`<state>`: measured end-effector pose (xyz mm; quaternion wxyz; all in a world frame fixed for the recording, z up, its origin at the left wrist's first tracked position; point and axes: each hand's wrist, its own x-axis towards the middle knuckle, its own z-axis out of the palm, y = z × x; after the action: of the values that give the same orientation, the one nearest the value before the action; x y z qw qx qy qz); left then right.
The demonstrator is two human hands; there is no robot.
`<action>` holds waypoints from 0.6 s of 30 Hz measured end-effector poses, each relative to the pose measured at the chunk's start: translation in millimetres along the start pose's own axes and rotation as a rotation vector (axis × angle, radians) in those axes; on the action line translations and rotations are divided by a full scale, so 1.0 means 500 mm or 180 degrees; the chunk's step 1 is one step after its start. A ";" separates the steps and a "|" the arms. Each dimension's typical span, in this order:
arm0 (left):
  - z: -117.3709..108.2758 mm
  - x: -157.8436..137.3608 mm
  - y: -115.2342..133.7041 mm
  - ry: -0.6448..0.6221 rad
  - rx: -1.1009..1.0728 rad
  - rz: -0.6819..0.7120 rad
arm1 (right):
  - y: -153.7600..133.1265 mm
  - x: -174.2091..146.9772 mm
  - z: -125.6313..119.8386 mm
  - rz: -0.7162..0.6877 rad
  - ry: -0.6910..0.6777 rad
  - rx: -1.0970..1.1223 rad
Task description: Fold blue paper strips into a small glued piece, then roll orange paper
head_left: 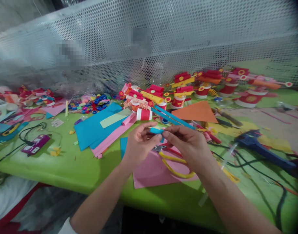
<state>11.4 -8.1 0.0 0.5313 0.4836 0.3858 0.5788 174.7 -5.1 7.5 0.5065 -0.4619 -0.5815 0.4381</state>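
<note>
Pinching blue paper strip (156,130) with left hand (142,139) and right hand (188,141); running lengthwise hand to hand, equally near both, above yellow-handled scissors (172,158).

A: anyone able to read any text in this shot? using mid-view as the clock's center

B: nope, nothing legible for me. small white card (57,123) at 9 o'clock has some dark printed pattern, but it's way too tiny to make out

A: what about the purple power strip (36,145), between 8 and 9 o'clock?

B: pale patches on top, that's all, can't read a label there

A: and the cups?

B: the big red-banded cup (251,98) just before 3 o'clock has a round yellowish mark, super blurry. the smaller cup (177,102) around 2 o'clock has a yellow mark too, also unreadable
</note>
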 end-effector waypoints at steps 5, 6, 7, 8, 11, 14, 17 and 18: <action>0.003 0.002 0.000 0.0058 -0.0031 0.0003 | -0.002 0.001 0.002 0.0012 0.0005 0.0049; 0.004 0.001 -0.001 0.0120 0.0010 0.0034 | -0.001 0.002 0.003 0.0044 -0.0027 0.0075; 0.006 0.000 -0.001 0.0186 0.0043 0.0063 | 0.000 0.002 0.003 0.0065 -0.0061 0.0084; 0.007 0.000 -0.001 0.0242 0.0074 0.0094 | 0.001 0.003 0.004 0.0070 -0.0085 0.0072; 0.010 -0.003 -0.002 0.0290 0.0133 0.0227 | 0.001 0.002 0.004 0.0061 -0.0092 0.0017; 0.008 -0.004 -0.006 0.0194 0.0097 0.0260 | -0.002 -0.001 0.003 0.0183 -0.0026 0.0073; -0.001 0.000 -0.014 0.0109 -0.0426 0.0033 | -0.005 -0.002 0.000 0.0287 0.0029 0.0092; -0.004 0.003 -0.016 0.0071 -0.0641 -0.0095 | -0.005 -0.003 -0.001 0.0289 0.0027 0.0087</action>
<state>11.5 -5.5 -8.1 0.5815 0.4155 0.3387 0.6121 174.9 -6.9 9.8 0.4949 -0.4827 -0.5518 0.4666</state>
